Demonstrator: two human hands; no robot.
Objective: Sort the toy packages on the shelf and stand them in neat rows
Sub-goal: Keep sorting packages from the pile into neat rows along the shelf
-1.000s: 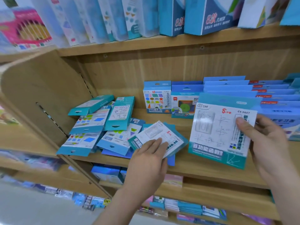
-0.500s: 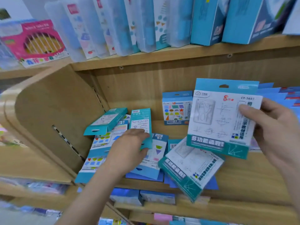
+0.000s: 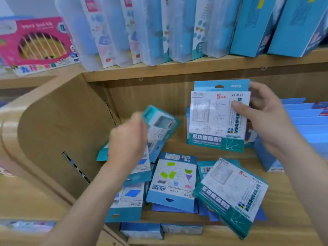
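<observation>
Our left hand (image 3: 127, 139) now grips a teal pack (image 3: 160, 124) just lifted off the pile (image 3: 173, 181), our right hand (image 3: 262, 118) still pinches a white pack (image 3: 218, 118) upright, so sorting is barely begun.

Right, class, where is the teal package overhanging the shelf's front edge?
Head view, lower right: the teal package lies flat beside the blue shapes package, below the matching package in the right hand.

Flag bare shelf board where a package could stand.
Free: a board strip behind the pile, below the upright package in the right hand; another patch between the tilted teal package and the blue row. Crowded: front left, under the left hand and its small package.
</observation>
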